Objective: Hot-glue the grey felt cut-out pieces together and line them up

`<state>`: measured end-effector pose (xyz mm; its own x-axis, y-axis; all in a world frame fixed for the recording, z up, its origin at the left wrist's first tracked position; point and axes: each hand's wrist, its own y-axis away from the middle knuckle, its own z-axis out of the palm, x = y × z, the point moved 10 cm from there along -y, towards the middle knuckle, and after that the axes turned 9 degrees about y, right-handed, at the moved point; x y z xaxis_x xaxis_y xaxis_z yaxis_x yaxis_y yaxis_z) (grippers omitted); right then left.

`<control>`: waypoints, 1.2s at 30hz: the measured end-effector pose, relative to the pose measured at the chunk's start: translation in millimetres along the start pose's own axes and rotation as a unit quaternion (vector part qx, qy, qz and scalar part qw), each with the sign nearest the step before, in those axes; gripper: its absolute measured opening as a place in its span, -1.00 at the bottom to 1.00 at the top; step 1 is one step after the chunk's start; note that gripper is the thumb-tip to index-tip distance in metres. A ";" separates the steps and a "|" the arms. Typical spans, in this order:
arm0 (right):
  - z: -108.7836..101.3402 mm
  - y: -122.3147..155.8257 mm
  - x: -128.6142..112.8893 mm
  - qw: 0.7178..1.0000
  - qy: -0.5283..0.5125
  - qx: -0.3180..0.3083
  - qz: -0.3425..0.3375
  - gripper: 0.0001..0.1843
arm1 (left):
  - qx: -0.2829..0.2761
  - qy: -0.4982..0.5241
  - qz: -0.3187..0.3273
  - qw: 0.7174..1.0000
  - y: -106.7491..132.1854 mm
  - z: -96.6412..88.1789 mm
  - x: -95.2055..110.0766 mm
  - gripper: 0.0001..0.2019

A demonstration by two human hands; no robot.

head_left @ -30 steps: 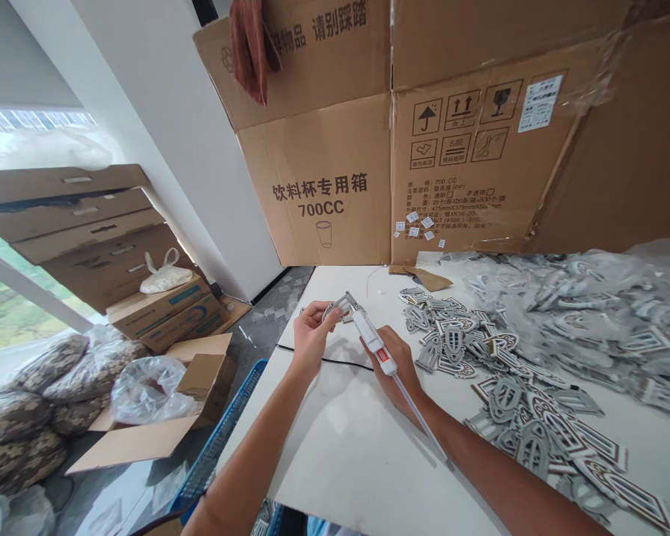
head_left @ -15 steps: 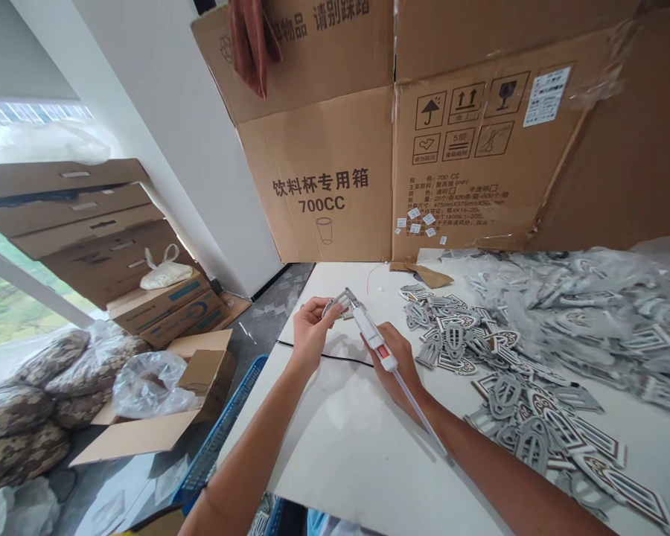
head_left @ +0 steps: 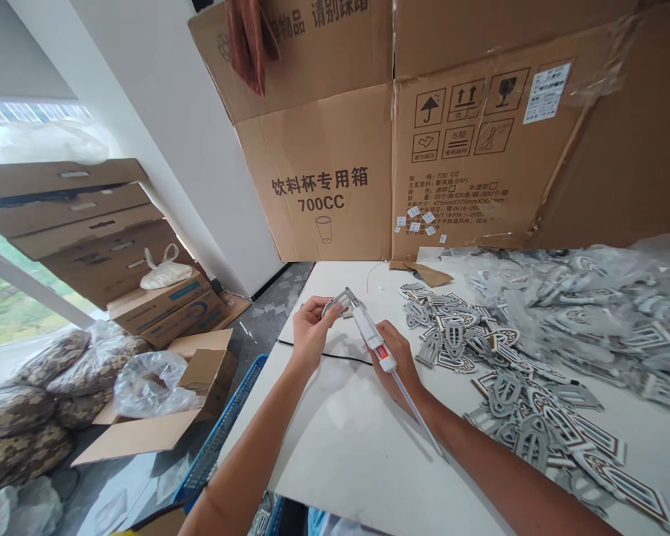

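Between the fingertips and thumb of my left hand (head_left: 313, 327) is a small grey window-frame-shaped piece (head_left: 343, 301), raised over the white table. My right hand (head_left: 394, 357) is wrapped round a white glue gun (head_left: 371, 331) with a red patch on its body. Its nozzle points up and left, at the edge of the grey piece; whether it touches cannot be made out. A long translucent glue stick (head_left: 416, 411) juts from the gun's back end toward my right forearm. To the right of that hand lies a pile of similar grey and brown cut-out pieces (head_left: 455, 335).
Clear plastic bags of pieces (head_left: 586, 298) cover the right rear of the white table (head_left: 346, 447). Large cardboard boxes (head_left: 324, 156) form a wall behind. A black cable (head_left: 346, 359) crosses the tabletop. At the left edge stands a blue basket (head_left: 223, 424), beside an open carton (head_left: 161, 424).
The glue gun's rear and its glue stick have shifted very slightly. My left hand and the grey piece stay in almost the same place.
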<state>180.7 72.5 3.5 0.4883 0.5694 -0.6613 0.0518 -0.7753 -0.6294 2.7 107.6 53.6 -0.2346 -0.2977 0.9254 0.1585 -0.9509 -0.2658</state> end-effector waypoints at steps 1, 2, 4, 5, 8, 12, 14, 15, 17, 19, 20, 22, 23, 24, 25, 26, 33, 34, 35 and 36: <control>0.6 0.1 0.6 1.000 0.001 -0.002 0.001 -0.84 | 0.000 0.000 0.000 1.000 0.0 0.1 0.1 -0.66; 1.1 0.1 1.0 1.000 0.002 -0.004 0.002 -0.84 | 0.000 0.000 0.000 1.000 0.0 0.1 0.0 -0.66; 1.3 0.2 1.0 1.000 0.003 -0.004 0.002 -0.84 | 0.000 0.000 0.000 1.000 -0.2 -0.1 -0.6 -0.66; 1.0 0.2 0.8 1.000 0.004 -0.002 0.001 -0.84 | 0.000 0.001 0.000 1.000 -0.4 -0.4 -1.1 -0.66; 0.2 0.2 0.3 1.000 0.003 0.003 0.003 -0.84 | 0.002 0.002 0.002 1.000 -1.5 -2.5 -2.6 -0.67; -1.1 0.2 0.0 1.000 0.003 0.006 0.011 -0.85 | 0.008 0.005 0.008 1.000 -3.4 -6.2 -2.9 -0.67; -1.5 0.2 -1.0 1.000 0.003 0.005 0.011 -0.87 | 0.006 0.006 0.011 1.000 -3.6 -5.9 -1.3 -0.66; -1.6 0.1 -1.3 1.000 0.002 0.005 0.010 -0.87 | 0.004 0.004 0.014 1.000 -3.4 -5.1 0.1 -0.66; -1.9 0.0 -1.3 1.000 0.003 0.005 0.010 -0.85 | -0.001 -0.002 0.026 1.000 -2.6 -3.1 4.7 -0.66; -1.6 -0.1 -0.2 1.000 0.008 0.004 0.012 -0.84 | -0.010 -0.025 0.056 0.998 -1.7 -1.7 12.7 -0.69; -1.1 -0.1 0.8 1.000 0.011 0.001 0.013 -0.85 | -0.014 -0.049 0.078 0.996 -1.2 -1.5 18.0 -0.72; 0.2 0.0 3.3 1.000 0.013 -0.005 0.019 -0.86 | -0.020 -0.118 0.127 0.985 -0.1 -2.0 29.2 -0.79; 1.0 0.1 4.4 1.000 0.011 -0.009 0.021 -0.87 | -0.024 -0.154 0.150 0.976 0.4 -2.2 34.2 -0.82; 1.9 0.2 4.9 1.000 0.009 -0.014 0.022 -0.87 | -0.027 -0.183 0.168 0.968 0.8 -2.5 38.2 -0.85; 2.5 0.2 5.0 1.000 0.006 -0.018 0.022 -0.86 | -0.030 -0.204 0.182 0.961 1.1 -2.9 41.1 -0.86; 2.8 0.2 4.8 1.000 0.003 -0.021 0.021 -0.85 | -0.032 -0.216 0.191 0.957 1.0 -3.3 42.8 -0.87; 4.5 0.7 4.6 0.998 -0.019 -0.047 0.047 -0.77 | -0.009 -0.134 0.101 0.986 -12.2 -15.9 20.3 -0.71; 4.3 0.9 4.7 0.997 -0.019 -0.047 0.052 -0.76 | -0.006 -0.102 0.068 0.992 -15.2 -19.0 12.7 -0.65; 3.7 1.1 4.7 0.997 -0.018 -0.046 0.055 -0.75 | -0.001 -0.068 0.033 0.997 -17.9 -22.3 4.7 -0.60; 3.0 1.3 4.4 0.997 -0.018 -0.043 0.057 -0.75 | 0.004 -0.034 -0.002 0.999 -20.1 -25.6 -3.2 -0.56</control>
<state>180.3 74.9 -1.5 0.4635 0.4853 -0.7413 0.0743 -0.8550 -0.5133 -24.2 125.6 49.1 -0.1703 -0.2868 0.9427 0.1647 -0.9515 -0.2597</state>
